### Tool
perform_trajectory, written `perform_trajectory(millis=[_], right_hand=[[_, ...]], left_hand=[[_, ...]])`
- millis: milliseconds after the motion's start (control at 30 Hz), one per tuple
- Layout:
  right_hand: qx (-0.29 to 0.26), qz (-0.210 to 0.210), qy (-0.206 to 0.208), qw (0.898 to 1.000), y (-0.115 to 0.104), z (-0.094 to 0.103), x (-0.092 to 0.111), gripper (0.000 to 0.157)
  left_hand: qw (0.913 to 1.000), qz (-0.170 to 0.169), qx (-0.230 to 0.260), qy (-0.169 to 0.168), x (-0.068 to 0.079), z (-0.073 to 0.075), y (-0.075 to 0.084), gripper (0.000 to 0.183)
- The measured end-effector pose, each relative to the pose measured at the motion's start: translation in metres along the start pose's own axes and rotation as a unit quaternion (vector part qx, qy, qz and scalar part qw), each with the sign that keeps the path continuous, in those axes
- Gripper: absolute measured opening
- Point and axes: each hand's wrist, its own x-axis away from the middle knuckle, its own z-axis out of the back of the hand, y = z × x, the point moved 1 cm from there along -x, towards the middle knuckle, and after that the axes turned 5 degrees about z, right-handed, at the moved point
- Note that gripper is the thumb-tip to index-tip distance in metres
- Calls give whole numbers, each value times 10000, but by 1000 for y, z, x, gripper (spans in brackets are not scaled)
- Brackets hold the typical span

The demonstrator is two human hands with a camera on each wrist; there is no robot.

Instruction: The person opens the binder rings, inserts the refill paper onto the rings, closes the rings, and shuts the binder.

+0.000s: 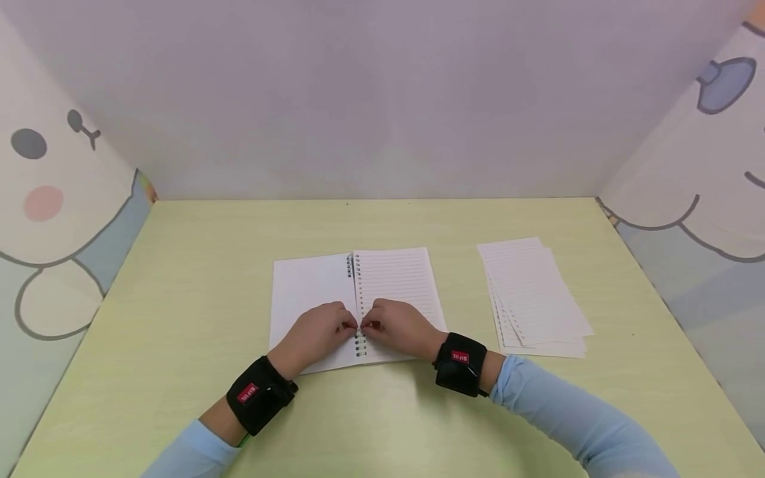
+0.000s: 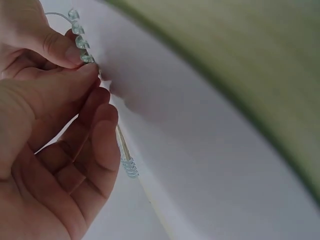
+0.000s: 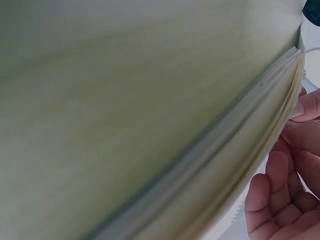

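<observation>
An open spiral notebook (image 1: 400, 272) lies on the table, a blank white page on the left and a lined page on the right. Along its middle runs a clear spiral binding (image 2: 82, 42). My left hand (image 1: 317, 335) pinches at the binding with thumb and forefinger, its other fingers curled. Close against it, my right hand (image 1: 400, 325) pinches the same stretch of binding from the right. Coil loops show above and below the hands, while only punched holes show along part of the middle. The fingertips hide exactly what each hand grips.
Several loose lined sheets (image 1: 538, 292) with punched edges lie overlapping on the table to the right. The pale yellow-green table (image 1: 197, 265) meets a plain wall (image 1: 382, 99) at the back. Cartoon-printed panels (image 1: 60, 199) flank both sides.
</observation>
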Motion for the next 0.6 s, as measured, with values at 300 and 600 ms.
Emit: perform_trajectory(millis=[300,600], right_hand=[[65,-63,75,9999,2,0,2,13],[130,-75,27,9999,4,-3,1,14]], left_hand=[[9998,-101,-185,73,-3,-4,-3,9],[9995,-161,-250,84,-4,-5,-1,10]])
